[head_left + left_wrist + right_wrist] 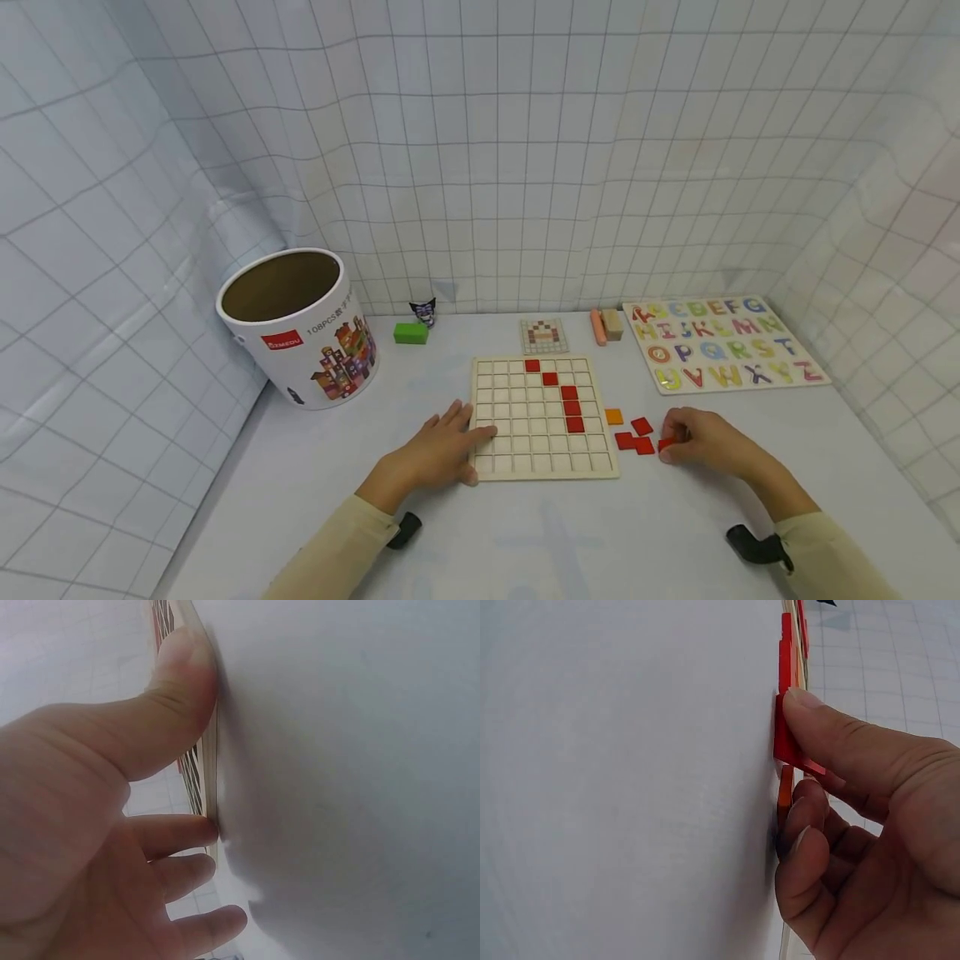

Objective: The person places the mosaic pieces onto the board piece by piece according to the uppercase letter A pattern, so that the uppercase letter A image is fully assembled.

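Observation:
A pale wooden grid board (525,454) lies flat on the table, with several red square tiles (572,408) in its cells. My left hand (442,446) rests on the board's left side, fingers spread; its thumb (184,671) touches the board's edge. To the board's right, my right hand (705,442) pinches a red tile (784,735), its thumb (810,712) on the tile's face. Beside that hand lie loose red tiles (644,446), and an orange tile (613,417) sits near the board's right edge.
Behind the board lies a small pattern card (543,336). An alphabet puzzle board (723,343) is at the back right, near wooden blocks (612,325). A large white bucket (300,333) stands at the left, with a green block (410,333) and small dark figure (423,312) beside it.

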{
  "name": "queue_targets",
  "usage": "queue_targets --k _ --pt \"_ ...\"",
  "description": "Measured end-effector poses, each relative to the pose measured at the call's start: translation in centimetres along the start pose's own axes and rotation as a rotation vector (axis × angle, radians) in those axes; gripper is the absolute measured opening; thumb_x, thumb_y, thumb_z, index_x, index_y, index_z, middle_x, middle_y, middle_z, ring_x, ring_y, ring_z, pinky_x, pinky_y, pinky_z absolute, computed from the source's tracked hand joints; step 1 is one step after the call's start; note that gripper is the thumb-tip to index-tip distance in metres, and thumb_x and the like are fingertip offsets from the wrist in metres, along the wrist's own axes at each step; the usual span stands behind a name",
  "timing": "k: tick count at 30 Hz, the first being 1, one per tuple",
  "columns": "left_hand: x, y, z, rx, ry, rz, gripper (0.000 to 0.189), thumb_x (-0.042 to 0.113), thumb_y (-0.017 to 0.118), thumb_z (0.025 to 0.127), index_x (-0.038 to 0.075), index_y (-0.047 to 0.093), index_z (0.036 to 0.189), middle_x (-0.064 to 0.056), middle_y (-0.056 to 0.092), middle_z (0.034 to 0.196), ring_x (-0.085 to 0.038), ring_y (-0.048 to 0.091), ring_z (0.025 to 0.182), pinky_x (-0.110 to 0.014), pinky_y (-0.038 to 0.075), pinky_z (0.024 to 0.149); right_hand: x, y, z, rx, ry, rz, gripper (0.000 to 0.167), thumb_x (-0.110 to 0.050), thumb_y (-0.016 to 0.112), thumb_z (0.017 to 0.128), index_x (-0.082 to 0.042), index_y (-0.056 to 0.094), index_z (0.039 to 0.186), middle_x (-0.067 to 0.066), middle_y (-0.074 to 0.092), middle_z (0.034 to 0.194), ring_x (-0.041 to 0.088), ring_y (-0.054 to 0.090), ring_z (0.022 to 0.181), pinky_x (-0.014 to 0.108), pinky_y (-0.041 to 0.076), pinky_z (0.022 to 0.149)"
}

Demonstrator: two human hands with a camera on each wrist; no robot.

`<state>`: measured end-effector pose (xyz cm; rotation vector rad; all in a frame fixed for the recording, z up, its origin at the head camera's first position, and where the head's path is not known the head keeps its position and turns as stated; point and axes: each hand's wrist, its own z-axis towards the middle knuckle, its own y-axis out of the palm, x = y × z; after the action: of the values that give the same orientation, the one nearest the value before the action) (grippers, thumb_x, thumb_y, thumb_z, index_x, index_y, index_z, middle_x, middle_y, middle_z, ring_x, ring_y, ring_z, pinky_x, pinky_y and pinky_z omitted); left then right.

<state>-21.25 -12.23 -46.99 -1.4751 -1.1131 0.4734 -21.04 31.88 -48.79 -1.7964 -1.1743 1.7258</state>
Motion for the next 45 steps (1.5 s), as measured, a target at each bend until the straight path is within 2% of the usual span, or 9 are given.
queue_targets --k 5,8,15,22,30,33,37,41,45 --pt "-0.3 0.3 0.1 -0.012 -0.007 -0.007 0.078 0.039 0.078 0.083 0.028 0.047 0.154 -0.021 0.022 0.167 -0.041 0.011 0.156 -0.065 0.02 0.119 0.1 -0.8 0.2 0.013 0.011 0.129 0.024 -0.026 0.075 0.094 -0.011 0.063 0.108 0.005 0.057 0.08 0.019 0.054 0.069 0.026 0.045 0.059" --pt "-0.4 0.3 0.0 -0.013 -0.007 -0.015 0.078 0.039 0.078 0.083 0.027 0.047 0.154 -0.022 0.022 0.167 -0.042 0.01 0.156 -0.065 0.02 0.119 0.0 -1.4 0.6 0.01 -0.003 0.223 0.036 -0.03 0.071 0.097 -0.007 0.062 0.123 0.01 0.059 0.08 0.022 0.054 0.061 0.028 0.046 0.056" --pt "-0.5 0.3 0.2 -0.007 -0.006 0.001 0.079 0.04 0.077 0.084 0.028 0.046 0.155 -0.021 0.021 0.167 -0.041 0.011 0.156 -0.064 0.021 0.119 -1.2 -1.8 2.6 0.05 0.007 0.365 0.048 -0.036 0.075 0.094 -0.003 0.062 0.126 0.011 0.057 0.078 0.023 0.056 0.065 0.03 0.048 0.06" --pt "-0.5 0.6 -0.5 -0.013 -0.013 -0.023 0.079 0.039 0.079 0.082 0.026 0.048 0.153 -0.023 0.023 0.166 -0.043 0.013 0.155 -0.065 0.021 0.118 -4.2 -0.1 6.7 0.044 0.003 0.502 0.047 -0.024 0.073 0.096 -0.002 0.057 0.134 0.011 0.063 0.096 0.026 0.063 0.078 0.03 0.055 0.067" --pt "-0.5 0.2 -0.6 -0.002 0.004 -0.018 0.079 0.038 0.078 0.083 0.025 0.047 0.154 -0.024 0.023 0.166 -0.043 0.013 0.155 -0.066 0.022 0.118 -10.0 3.0 12.8 -0.038 -0.032 0.625 0.044 -0.01 0.07 0.097 -0.001 0.056 0.137 0.012 0.067 0.094 0.021 0.064 0.071 0.029 0.055 0.064" --pt "-0.4 0.1 -0.4 -0.009 0.017 -0.027 0.077 0.038 0.077 0.085 0.025 0.047 0.154 -0.025 0.023 0.165 -0.043 0.013 0.155 -0.066 0.022 0.118 -11.7 4.7 14.6 -0.09 -0.05 0.627 0.045 -0.009 0.069 0.097 0.0 0.056 0.138 0.013 0.066 0.091 0.017 0.061 0.065 0.027 0.053 0.061" --pt "-0.3 0.0 -0.3 -0.018 0.032 -0.029 0.076 0.039 0.076 0.085 0.024 0.047 0.154 -0.026 0.024 0.165 -0.043 0.014 0.155 -0.066 0.023 0.117 -13.1 6.5 15.7 -0.114 -0.042 0.541 0.043 -0.01 0.071 0.095 -0.002 0.059 0.136 0.01 0.062 0.083 0.015 0.056 0.056 0.025 0.048 0.053" --pt "-0.2 -0.1 -0.1 -0.016 0.03 -0.002 0.077 0.042 0.076 0.085 0.025 0.048 0.154 -0.025 0.025 0.165 -0.043 0.015 0.155 -0.065 0.025 0.117 -13.9 7.3 15.8 -0.072 -0.039 0.4 0.038 -0.011 0.073 0.093 -0.006 0.065 0.129 0.008 0.061 0.074 0.014 0.05 0.05 0.026 0.042 0.05" --pt "-0.2 -0.1 0.0 -0.009 0.024 0.018 0.077 0.042 0.076 0.084 0.025 0.048 0.154 -0.024 0.026 0.165 -0.043 0.016 0.155 -0.065 0.026 0.116 -14.6 7.6 15.8 -0.027 -0.069 0.222 0.035 -0.012 0.074 0.089 -0.009 0.069 0.124 0.006 0.064 0.08 0.014 0.052 0.053 0.028 0.044 0.054"
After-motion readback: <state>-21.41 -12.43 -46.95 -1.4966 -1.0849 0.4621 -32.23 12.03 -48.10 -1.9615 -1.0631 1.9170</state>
